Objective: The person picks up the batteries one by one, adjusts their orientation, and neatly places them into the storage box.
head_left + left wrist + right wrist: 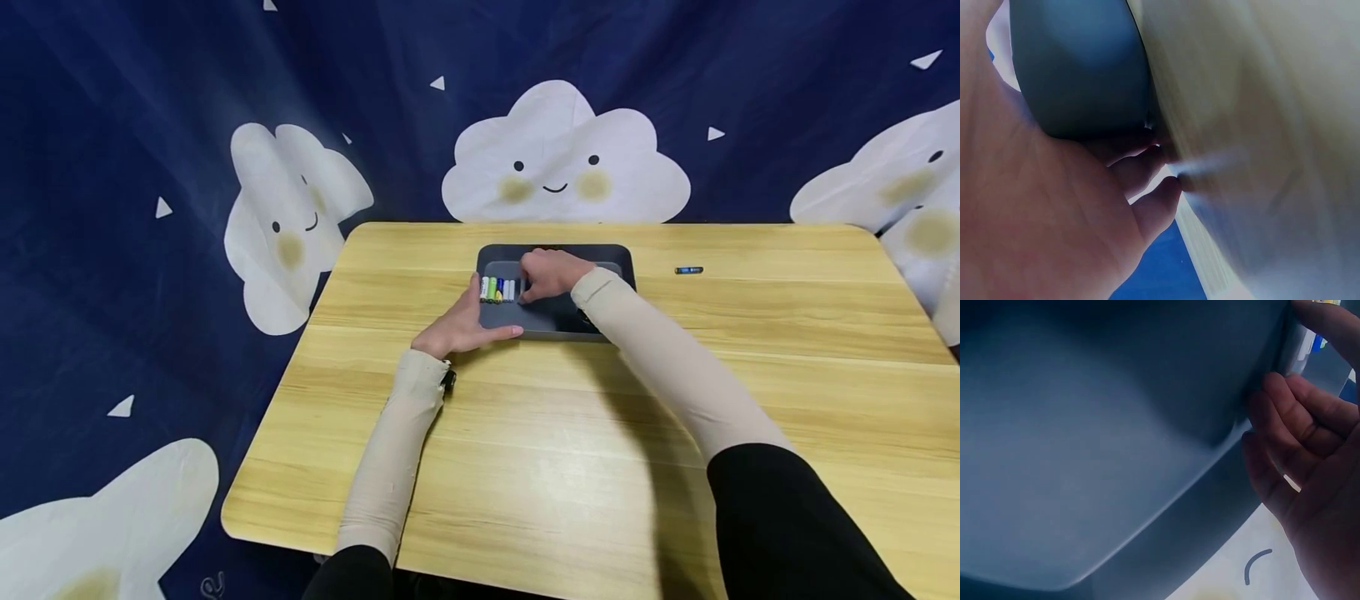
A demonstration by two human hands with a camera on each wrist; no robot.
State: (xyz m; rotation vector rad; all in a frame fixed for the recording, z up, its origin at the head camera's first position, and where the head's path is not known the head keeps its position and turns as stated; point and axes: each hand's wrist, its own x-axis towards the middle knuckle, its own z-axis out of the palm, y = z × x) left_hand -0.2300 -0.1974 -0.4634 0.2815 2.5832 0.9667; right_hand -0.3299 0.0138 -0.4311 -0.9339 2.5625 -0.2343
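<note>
A dark grey tray (pixel 551 321) lies on the wooden table in the head view. Several batteries (pixel 492 289), white, green and blue-yellow, stand side by side in a row at its left end. My left hand (pixel 459 323) braces the near left corner of the tray, thumb along the front edge and fingers along the left side. In the left wrist view, the palm lies against the tray wall (pixel 1082 75), with fingertips near the tabletop. Inside the tray, my right hand (pixel 553 273) pinches a silver-grey battery (pixel 1299 350) beside the row, its thumb and fingers on opposite sides.
A blue-and-black battery (pixel 688 270) lies on the table (pixel 787 325) to the right of the tray. Behind the table's far edge hangs a dark blue curtain (pixel 405 150) with white clouds. My right forearm crosses over the tray's right side.
</note>
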